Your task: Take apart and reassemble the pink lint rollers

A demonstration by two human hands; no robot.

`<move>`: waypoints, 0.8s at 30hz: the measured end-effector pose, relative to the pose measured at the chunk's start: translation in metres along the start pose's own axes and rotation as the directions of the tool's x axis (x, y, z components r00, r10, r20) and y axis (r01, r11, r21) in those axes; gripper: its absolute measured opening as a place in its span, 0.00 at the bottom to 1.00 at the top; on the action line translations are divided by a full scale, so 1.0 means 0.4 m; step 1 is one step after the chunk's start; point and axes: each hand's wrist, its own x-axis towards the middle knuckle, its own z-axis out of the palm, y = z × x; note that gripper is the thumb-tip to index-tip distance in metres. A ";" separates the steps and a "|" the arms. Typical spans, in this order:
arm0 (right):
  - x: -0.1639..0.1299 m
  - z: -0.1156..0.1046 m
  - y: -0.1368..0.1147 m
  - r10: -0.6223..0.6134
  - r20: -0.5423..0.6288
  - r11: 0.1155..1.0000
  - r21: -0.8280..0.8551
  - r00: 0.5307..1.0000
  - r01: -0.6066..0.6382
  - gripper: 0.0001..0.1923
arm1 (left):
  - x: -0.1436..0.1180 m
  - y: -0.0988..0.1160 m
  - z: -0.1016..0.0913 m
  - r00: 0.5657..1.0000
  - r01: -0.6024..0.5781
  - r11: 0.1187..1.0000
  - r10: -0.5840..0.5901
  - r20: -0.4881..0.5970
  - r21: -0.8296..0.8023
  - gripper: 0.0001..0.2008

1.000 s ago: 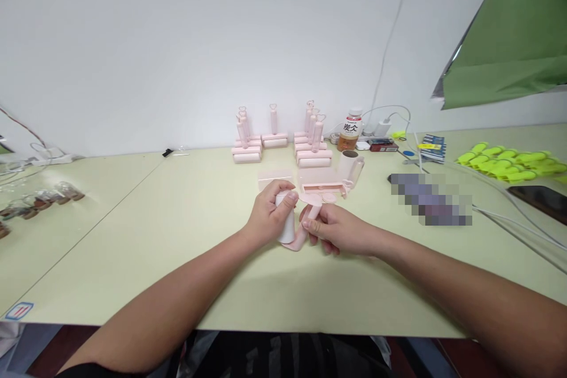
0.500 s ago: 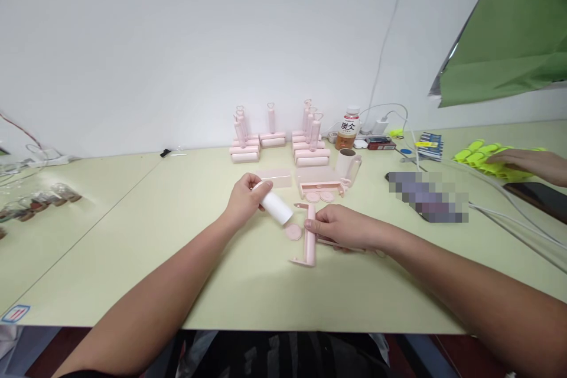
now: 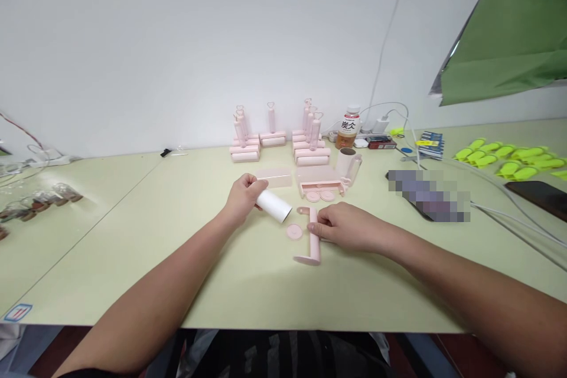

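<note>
My left hand (image 3: 242, 196) grips one end of a white paper roll (image 3: 273, 207) that points down and to the right, just above the table. My right hand (image 3: 343, 226) holds a pink lint-roller frame (image 3: 312, 237) that rests on the pale green table (image 3: 177, 248), its round end caps toward me and away from me. A small pink disc (image 3: 294, 231) lies on the table between the roll and the frame.
Further back lie a pink cover (image 3: 275, 176), a pink tray with discs (image 3: 319, 182) and a roller with a white roll (image 3: 348, 166). Assembled pink rollers (image 3: 277, 139) stand by the wall beside a bottle (image 3: 348, 128). Cables, a phone (image 3: 537, 193) and yellow-green clips (image 3: 509, 160) lie at right.
The roll and the pink frame were together in my hands a second ago; now they are apart, roll at left, frame on the table. Another person's hand at the right has gone.
</note>
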 end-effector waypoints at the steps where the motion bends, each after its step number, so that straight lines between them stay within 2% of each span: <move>1: -0.002 -0.003 -0.002 0.001 -0.011 1.000 -0.016 1.000 -0.001 0.23 | -0.001 0.001 0.001 1.000 0.016 0.999 -0.016 -0.003 -0.033 0.15; 3: -0.010 -0.009 -0.011 0.004 -0.055 0.997 -0.074 0.998 -0.008 0.20 | -0.007 0.002 0.005 0.999 0.039 0.996 -0.040 -0.006 -0.074 0.15; 6: -0.023 -0.016 -0.029 -0.024 -0.191 0.993 -0.122 0.981 0.000 0.17 | -0.026 0.001 0.022 0.998 0.060 0.992 -0.061 -0.001 -0.112 0.15; 8: -0.031 -0.013 -0.039 -0.094 -0.269 0.995 -0.063 0.959 0.079 0.24 | -0.044 -0.002 0.040 0.997 0.071 0.988 -0.071 -0.001 -0.139 0.15; 10: -0.034 -0.002 -0.045 -0.190 -0.302 0.979 0.018 0.934 0.205 0.35 | -0.060 -0.006 0.060 0.996 0.084 0.982 -0.085 0.001 -0.168 0.17; 11: -0.035 0.006 -0.047 -0.245 -0.310 0.962 0.043 0.918 0.271 0.38 | -0.067 -0.008 0.069 0.996 0.093 0.979 -0.094 0.006 -0.181 0.18; 14: -0.032 0.027 -0.050 -0.362 -0.377 0.909 0.061 0.852 0.413 0.29 | -0.079 -0.014 0.086 0.993 0.115 0.971 -0.111 0.031 -0.211 0.20; 16: -0.029 0.033 -0.049 -0.376 -0.442 0.893 0.063 0.814 0.446 0.23 | -0.081 -0.015 0.087 0.991 0.131 0.966 -0.122 0.053 -0.223 0.20; 19: -0.029 0.029 -0.043 -0.335 -0.502 0.893 0.102 0.798 0.439 0.19 | -0.080 -0.013 0.079 0.983 0.161 0.970 -0.140 0.120 -0.184 0.19; 22: -0.031 0.020 -0.035 -0.309 -0.540 0.891 0.125 0.783 0.437 0.18 | -0.076 -0.008 0.068 0.969 0.170 0.981 -0.149 0.198 -0.092 0.20; 24: -0.031 0.016 -0.029 -0.294 -0.564 0.889 0.135 0.772 0.438 0.19 | -0.069 -0.007 0.058 0.967 0.150 0.989 -0.148 0.206 0.006 0.18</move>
